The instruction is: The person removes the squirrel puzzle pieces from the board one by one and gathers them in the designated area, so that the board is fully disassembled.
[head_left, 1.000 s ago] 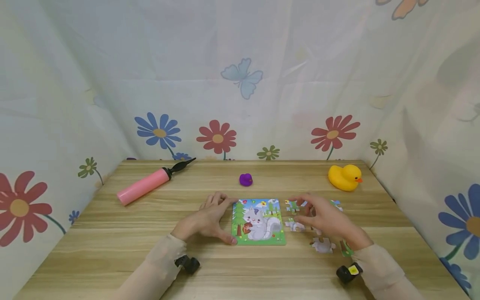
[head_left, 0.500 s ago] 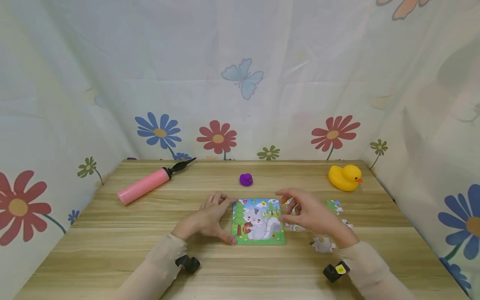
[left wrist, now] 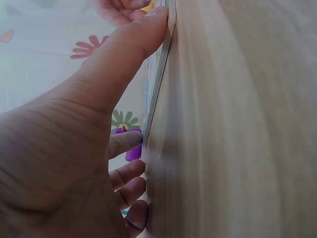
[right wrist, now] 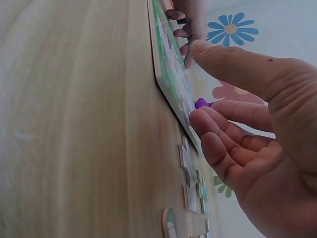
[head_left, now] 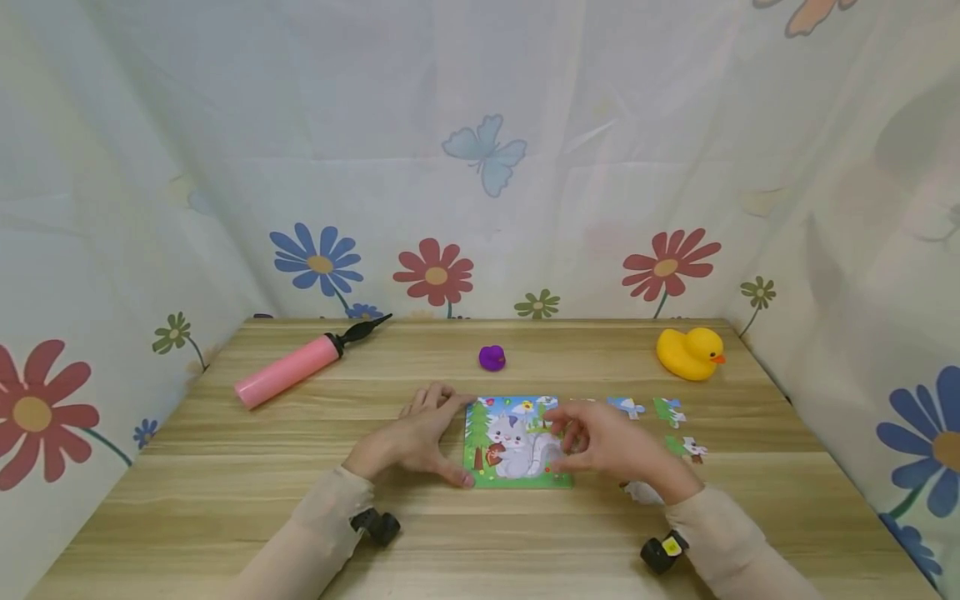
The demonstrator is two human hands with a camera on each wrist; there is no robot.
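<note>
A picture puzzle board (head_left: 515, 443) with a grey animal lies flat on the wooden table (head_left: 225, 500). My left hand (head_left: 459, 442) braces its left side, thumb (left wrist: 133, 44) pressed on the near corner of the board (left wrist: 158, 84) and fingers against the far corner. My right hand (head_left: 570, 437) hovers over the board's right part. In the right wrist view its bent fingertips (right wrist: 195, 119) touch the board (right wrist: 171, 64) and the thumb stands apart. No piece shows between them. Loose puzzle pieces (head_left: 626, 407) (right wrist: 190, 173) lie to the right of the board.
A pink hand pump (head_left: 288, 371) lies at the back left, a small purple object (head_left: 492, 358) behind the board, and a yellow rubber duck (head_left: 688, 354) at the back right. Flowered curtains (head_left: 480, 167) close in three sides of the table.
My right hand has moved left from the loose pieces to the board's right part, uncovering pieces it hid. The left hand and the board have stayed put.
</note>
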